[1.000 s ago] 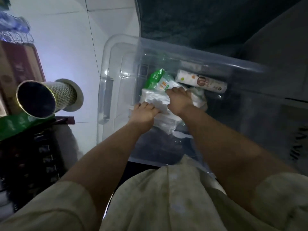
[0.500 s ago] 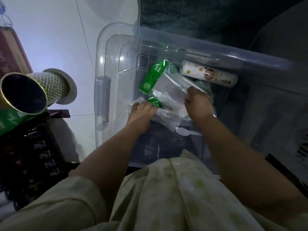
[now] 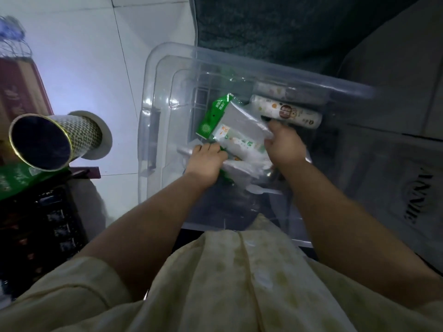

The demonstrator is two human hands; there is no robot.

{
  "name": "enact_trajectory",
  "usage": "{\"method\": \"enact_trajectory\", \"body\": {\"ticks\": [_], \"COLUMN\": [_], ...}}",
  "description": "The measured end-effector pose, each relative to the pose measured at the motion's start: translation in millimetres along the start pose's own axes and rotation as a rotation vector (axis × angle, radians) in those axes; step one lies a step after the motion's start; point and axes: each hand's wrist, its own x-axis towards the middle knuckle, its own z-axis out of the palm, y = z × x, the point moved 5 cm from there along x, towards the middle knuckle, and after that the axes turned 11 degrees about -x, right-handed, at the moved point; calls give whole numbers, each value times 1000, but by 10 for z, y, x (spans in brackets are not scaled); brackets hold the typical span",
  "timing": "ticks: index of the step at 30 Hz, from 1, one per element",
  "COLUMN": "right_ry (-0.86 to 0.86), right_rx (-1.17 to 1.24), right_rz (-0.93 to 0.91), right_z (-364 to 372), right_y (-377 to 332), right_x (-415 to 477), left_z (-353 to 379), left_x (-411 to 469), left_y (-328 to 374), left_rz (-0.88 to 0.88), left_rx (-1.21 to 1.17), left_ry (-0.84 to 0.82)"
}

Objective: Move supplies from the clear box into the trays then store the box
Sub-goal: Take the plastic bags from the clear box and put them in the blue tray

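Note:
A clear plastic box (image 3: 153, 111) stands on the floor in front of me. Inside it lies a bundle of plastic packets (image 3: 239, 135), some clear and some green and white. My left hand (image 3: 203, 161) grips the bundle's left side and my right hand (image 3: 282, 147) grips its right side, holding it tilted above the box's bottom. A white printed tube (image 3: 285, 111) lies behind the bundle against the far wall. A white plastic spoon (image 3: 259, 189) rests on the box's bottom under my hands.
A round tin with a dark open mouth (image 3: 48, 142) lies on its side at the left, above a dark crate (image 3: 40, 224). White floor tiles (image 3: 79, 68) lie left of the box. A dark mat (image 3: 275, 27) lies beyond it, grey bags (image 3: 395, 68) to the right.
Both hands have gathered the packets and raised them from the box's bottom. My right hand shifted to the right, next to the white tube. The view has moved slightly.

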Motion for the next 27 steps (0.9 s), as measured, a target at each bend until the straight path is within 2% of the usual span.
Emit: {"method": "enact_trajectory", "body": {"ticks": [6,13,20,27], "right_ry": [81,321,497,678], "right_rx": [-33,-65,105,295], "right_rz": [-125,-44,250,564], "right_z": [-795,-1613,-1561,-1065], "right_y": [-141,-264,-358,-331], "right_x": [-448,-1296,-2294,-3468], "left_z": [-848,-1640,-1901,-1629], "left_x": [-466,-1024,-1579,-2129], "left_y": [401,949,1226,1662], "left_rz": [91,283,616,1011], "left_rx": [67,29,202,502], "left_ry": [216,515,516,406]}}
